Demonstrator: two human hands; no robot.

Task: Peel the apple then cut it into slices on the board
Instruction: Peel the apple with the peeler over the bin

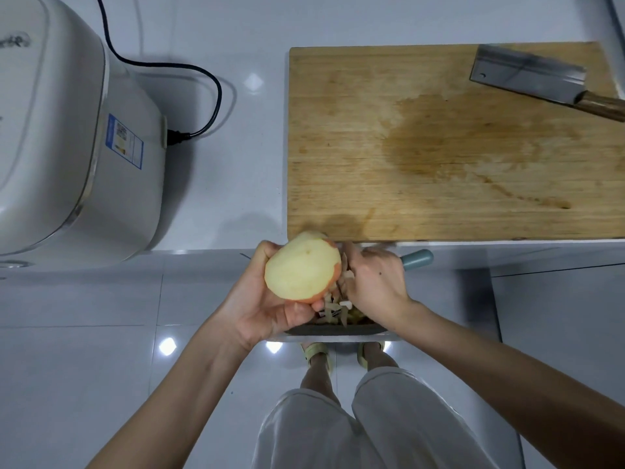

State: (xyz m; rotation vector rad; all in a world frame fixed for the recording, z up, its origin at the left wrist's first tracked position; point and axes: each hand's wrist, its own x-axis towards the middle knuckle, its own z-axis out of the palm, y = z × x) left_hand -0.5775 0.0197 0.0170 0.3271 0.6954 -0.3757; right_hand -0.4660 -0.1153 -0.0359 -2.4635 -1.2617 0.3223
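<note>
The apple is pale yellow, with a red-orange rim of skin at its 3 o'clock edge. The board is honey-brown and fine-grained, with a darker blotch. At 1 o'clock the cleaver is grey with a brown handle. The peeler is dusty teal. At 9 o'clock the cooker is cream-white with a blue label, and its cord is black.

The left hand and right hand are bare, as are the left forearm and right forearm. At 6 o'clock in the view hang loose, pale grey-white trousers — thin, creased cloth, cropped with wide hems above bare shins. Just at 12 o'clock of the hems sit pale yellow-green strapped sandals — the left sandal, the right sandal.
</note>
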